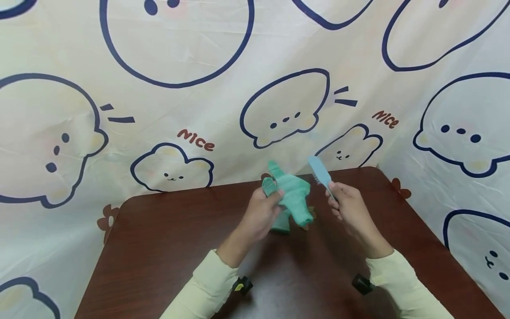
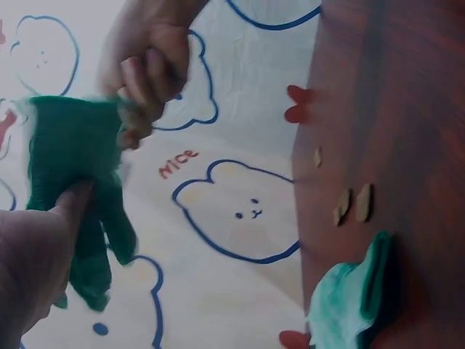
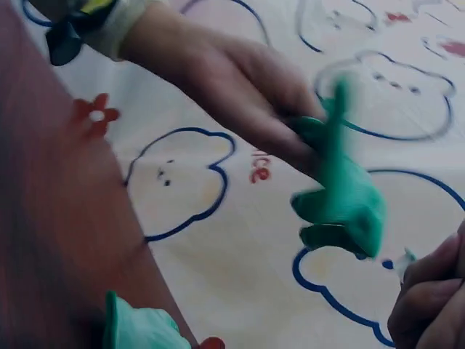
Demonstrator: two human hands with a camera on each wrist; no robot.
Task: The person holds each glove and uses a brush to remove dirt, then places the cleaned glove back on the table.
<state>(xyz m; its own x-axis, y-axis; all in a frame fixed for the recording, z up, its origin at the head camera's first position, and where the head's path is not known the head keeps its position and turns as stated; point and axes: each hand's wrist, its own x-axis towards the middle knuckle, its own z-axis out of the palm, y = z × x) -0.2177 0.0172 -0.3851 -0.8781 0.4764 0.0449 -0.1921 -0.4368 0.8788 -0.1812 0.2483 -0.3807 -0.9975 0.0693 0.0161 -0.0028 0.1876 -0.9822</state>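
My left hand (image 1: 260, 212) pinches a green cloth glove (image 1: 294, 195) with thumb and fingers, holding it up above the table. Its finger-like parts hang down in the left wrist view. In my right hand (image 1: 350, 201) is a light blue brush (image 1: 319, 170), gripped by the handle with its flat head pointing up and short bristles toward the glove. The brush is to the right of the glove, a small gap between them in the head view. A second green cloth piece (image 2: 345, 302) lies on the table below, partly behind the held glove in the head view.
Several small brown flat pieces (image 2: 365, 202) lie on the dark wood table (image 1: 179, 248) beyond the second green cloth. A white curtain with cartoon drawings (image 1: 223, 110) hangs along the table's back and sides.
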